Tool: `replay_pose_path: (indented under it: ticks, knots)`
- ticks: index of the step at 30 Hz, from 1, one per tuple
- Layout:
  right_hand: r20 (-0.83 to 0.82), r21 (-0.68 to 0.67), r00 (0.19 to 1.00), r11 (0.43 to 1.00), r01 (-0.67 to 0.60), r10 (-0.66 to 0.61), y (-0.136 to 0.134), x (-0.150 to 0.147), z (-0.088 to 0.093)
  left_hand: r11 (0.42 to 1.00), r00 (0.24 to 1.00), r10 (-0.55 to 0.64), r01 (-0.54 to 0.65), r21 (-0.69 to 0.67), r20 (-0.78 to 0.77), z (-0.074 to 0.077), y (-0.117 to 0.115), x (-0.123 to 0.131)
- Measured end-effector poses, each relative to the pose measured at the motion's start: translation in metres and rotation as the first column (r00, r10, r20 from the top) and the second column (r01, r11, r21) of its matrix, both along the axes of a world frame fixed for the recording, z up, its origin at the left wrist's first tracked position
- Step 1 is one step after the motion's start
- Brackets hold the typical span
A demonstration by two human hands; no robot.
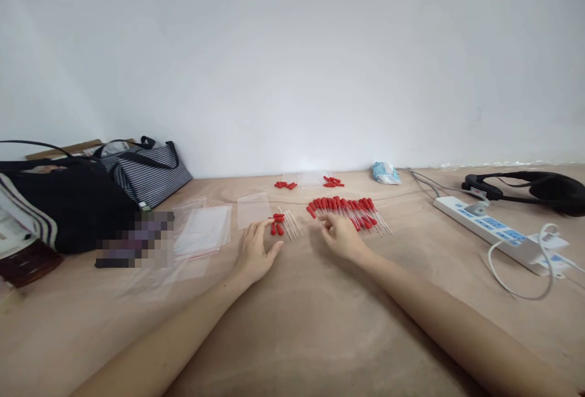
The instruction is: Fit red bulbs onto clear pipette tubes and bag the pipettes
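My left hand (256,253) rests on the table with its fingers extended and thumb apart. Its fingertips touch or nearly touch a small group of red rubber dropper bulbs (277,224). Several thin pale tubes (291,224) lie beside that group. My right hand (340,236) is curled, fingers drawn together, at the near left side of a larger pile of red-bulbed droppers (342,203). Whatever may be between its fingertips is too small or hidden to make out. The pile's clear stems point toward me, partly covered by the right hand.
Clear zip bags (203,232) lie left, with another bag (253,209) closer in. More red-bulbed droppers (333,182) lie by the wall. A power strip (493,229) with cables and a black headset (525,191) are right. Bags (150,168) stand left; a blue-white packet (386,172) sits behind.
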State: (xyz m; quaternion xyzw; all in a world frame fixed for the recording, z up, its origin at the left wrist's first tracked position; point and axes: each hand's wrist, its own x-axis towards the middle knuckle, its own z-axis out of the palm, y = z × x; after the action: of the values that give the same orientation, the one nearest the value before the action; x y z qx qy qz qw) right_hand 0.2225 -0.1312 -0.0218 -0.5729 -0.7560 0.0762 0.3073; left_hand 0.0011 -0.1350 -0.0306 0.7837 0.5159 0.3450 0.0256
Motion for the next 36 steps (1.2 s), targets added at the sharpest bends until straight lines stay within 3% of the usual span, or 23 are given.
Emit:
replay_pose_path:
  ticks: [4, 9, 14, 20, 26, 32, 36]
  knots:
    - [0.125, -0.014, 0.972, 0.980, 0.200, -0.197, 0.028, -0.013, 0.001, 0.994, 0.998, 0.050, -0.045, -0.100, 0.042, -0.006, 0.007, -0.004]
    - [0.293, -0.052, 0.921, 0.958, 0.284, -0.257, 0.041, -0.032, -0.001, 0.988, 0.998, 0.052, -0.047, -0.149, 0.028, -0.004, 0.006, -0.005]
    - [0.317, -0.049, 0.902, 0.944, 0.325, -0.294, 0.046, -0.036, -0.002, 0.988, 0.998, 0.057, -0.052, -0.148, 0.031, -0.005, 0.004, -0.003]
    - [0.252, -0.025, 0.931, 0.960, 0.280, -0.265, 0.043, -0.048, 0.003, 0.993, 0.996, 0.075, -0.069, -0.095, 0.057, 0.001, 0.025, -0.008]
    - [0.245, -0.215, 0.935, 0.926, 0.310, -0.256, 0.046, -0.068, 0.011, 0.985, 0.999, 0.042, -0.045, -0.166, -0.021, 0.017, 0.055, -0.007]
    - [0.305, -0.257, 0.925, 0.916, 0.309, -0.226, 0.048, -0.075, 0.015, 0.977, 1.000, 0.006, -0.002, -0.213, 0.021, 0.015, 0.061, 0.000]
    - [0.324, -0.247, 0.924, 0.925, 0.289, -0.202, 0.045, -0.076, 0.017, 0.983, 0.993, 0.096, -0.082, -0.163, 0.075, 0.013, 0.057, -0.002]
